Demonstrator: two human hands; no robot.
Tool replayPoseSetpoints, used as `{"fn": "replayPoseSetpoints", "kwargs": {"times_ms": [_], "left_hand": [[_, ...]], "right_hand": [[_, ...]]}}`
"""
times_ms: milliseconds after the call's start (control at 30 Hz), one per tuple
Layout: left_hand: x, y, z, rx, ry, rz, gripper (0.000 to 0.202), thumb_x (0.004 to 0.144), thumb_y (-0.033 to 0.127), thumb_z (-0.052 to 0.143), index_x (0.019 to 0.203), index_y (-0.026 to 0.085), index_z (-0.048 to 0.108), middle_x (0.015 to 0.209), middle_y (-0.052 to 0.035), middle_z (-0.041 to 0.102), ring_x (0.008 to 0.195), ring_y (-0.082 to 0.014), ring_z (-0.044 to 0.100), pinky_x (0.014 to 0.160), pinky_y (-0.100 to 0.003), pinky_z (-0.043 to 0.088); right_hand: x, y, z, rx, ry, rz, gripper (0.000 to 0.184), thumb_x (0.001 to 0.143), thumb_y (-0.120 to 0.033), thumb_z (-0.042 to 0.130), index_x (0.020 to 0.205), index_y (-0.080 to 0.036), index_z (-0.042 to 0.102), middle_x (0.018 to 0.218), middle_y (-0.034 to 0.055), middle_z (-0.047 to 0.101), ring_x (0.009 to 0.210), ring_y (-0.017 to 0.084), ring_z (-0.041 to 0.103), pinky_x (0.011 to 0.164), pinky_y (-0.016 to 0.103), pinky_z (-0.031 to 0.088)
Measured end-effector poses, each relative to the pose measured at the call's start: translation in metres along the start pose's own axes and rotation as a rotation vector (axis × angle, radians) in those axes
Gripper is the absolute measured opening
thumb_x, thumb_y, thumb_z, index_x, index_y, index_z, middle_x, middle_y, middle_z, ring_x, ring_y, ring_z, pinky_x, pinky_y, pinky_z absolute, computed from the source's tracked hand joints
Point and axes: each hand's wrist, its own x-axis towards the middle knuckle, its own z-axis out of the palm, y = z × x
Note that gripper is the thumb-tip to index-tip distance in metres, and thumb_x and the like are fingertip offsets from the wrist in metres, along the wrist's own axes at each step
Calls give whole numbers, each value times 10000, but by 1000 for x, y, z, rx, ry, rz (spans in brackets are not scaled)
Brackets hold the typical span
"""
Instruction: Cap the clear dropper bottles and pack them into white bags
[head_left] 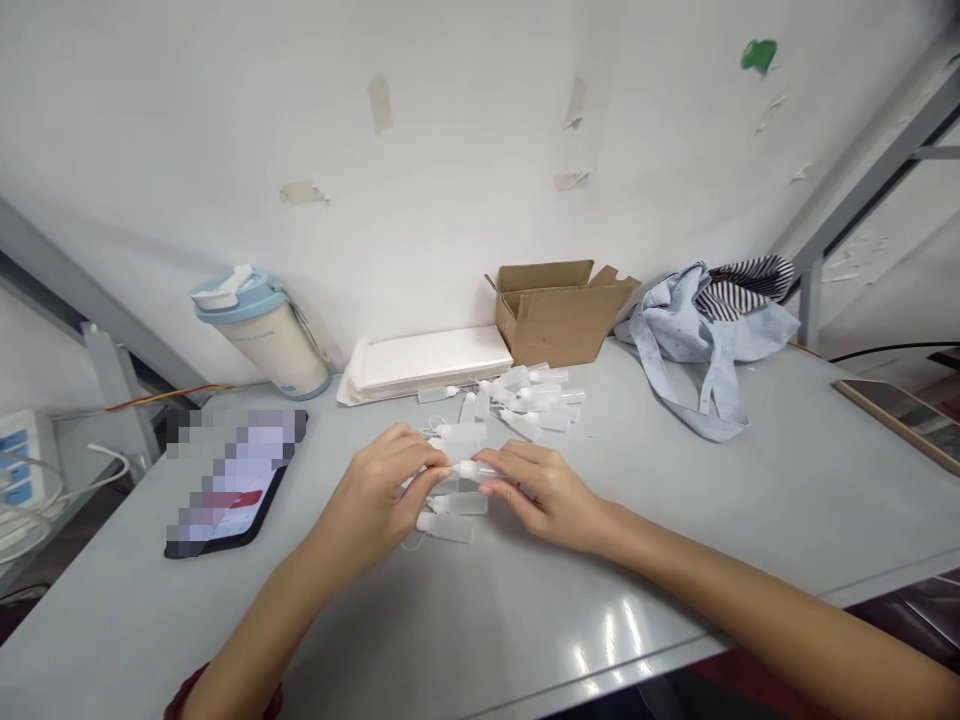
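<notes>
Between my two hands is a small translucent plastic dropper bottle, lying sideways above the table. My right hand grips its body between thumb and fingers. At the tip end, my left hand pinches with thumb and forefinger; whether it holds the tip itself or a small cap is hidden by the fingers. Just below and behind the hands lie several similar bottles, among them a near one with a thin loop at its end. A larger heap of bottles rests farther back.
On the grey table, a phone lies at left near a cream tumbler. A stack of white sheets, an open cardboard box and a light blue cloth bag stand along the wall. Another phone lies at right.
</notes>
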Motion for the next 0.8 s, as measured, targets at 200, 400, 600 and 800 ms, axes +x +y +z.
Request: {"fn": "replayPoseSetpoints", "kwargs": {"times_ms": [200, 400, 600, 800], "left_hand": [[2, -7, -19, -40, -265, -242, 165, 811, 240, 568, 701, 221, 691, 687, 4, 676, 639, -152, 600, 539, -225, 448], [1, -17, -31, -81, -411, -406, 245, 820, 272, 510, 681, 228, 708, 630, 24, 663, 581, -138, 565, 514, -208, 400], [0, -20, -27, 35, -253, -447, 318, 849, 326, 451, 659, 197, 671, 626, 4, 662, 576, -157, 555, 515, -234, 385], [2, -17, -16, 242, -58, -479, 364, 850, 354, 447, 540, 188, 541, 481, 26, 517, 456, -130, 420, 463, -243, 282]], "right_hand": [[6, 1, -4, 51, 35, 166, 300, 923, -387, 454, 966, -148, 631, 739, 47, 617, 688, 160, 561, 659, 290, 463], [11, 30, -16, -257, 110, 198, 305, 923, -338, 450, 1145, -173, 580, 1050, 129, 556, 1004, 244, 505, 848, 392, 447], [14, 48, -18, -582, -113, 198, 369, 945, -387, 384, 1270, -267, 511, 1352, 147, 406, 1224, 325, 350, 912, 510, 367], [14, 50, -12, -657, -205, 211, 425, 945, -461, 335, 1277, -250, 496, 1341, 156, 426, 1228, 346, 327, 949, 567, 286]]}}
